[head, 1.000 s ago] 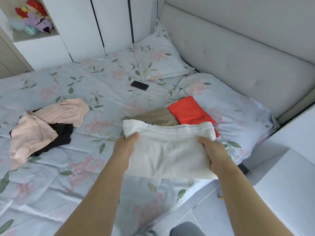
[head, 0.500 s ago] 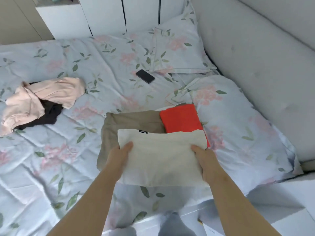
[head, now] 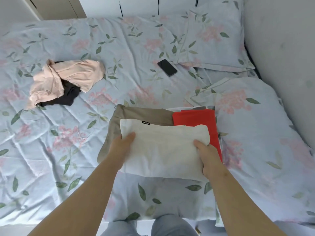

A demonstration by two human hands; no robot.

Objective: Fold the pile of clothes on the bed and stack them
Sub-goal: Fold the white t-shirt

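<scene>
A folded cream garment (head: 163, 149) with a small black label lies over a folded tan garment (head: 143, 113) and a folded red garment (head: 196, 120) on the floral bed (head: 119, 48). My left hand (head: 121, 145) grips the cream garment's left edge, thumb on top. On the opposite edge my right hand (head: 207, 157) grips it the same way. At the left of the bed a crumpled pink garment (head: 68, 77) lies over a dark one (head: 64, 97), unfolded.
A black phone (head: 167, 67) lies on the bed beyond the stack. Two floral pillows (head: 213, 41) sit at the right, against a padded grey headboard (head: 281, 48). White cupboard doors stand behind the bed. My knees show at the bottom edge.
The cream garment came down from in front of me onto the tan and red folded pieces, both hands still on its edges. My view tilted down toward the bed.
</scene>
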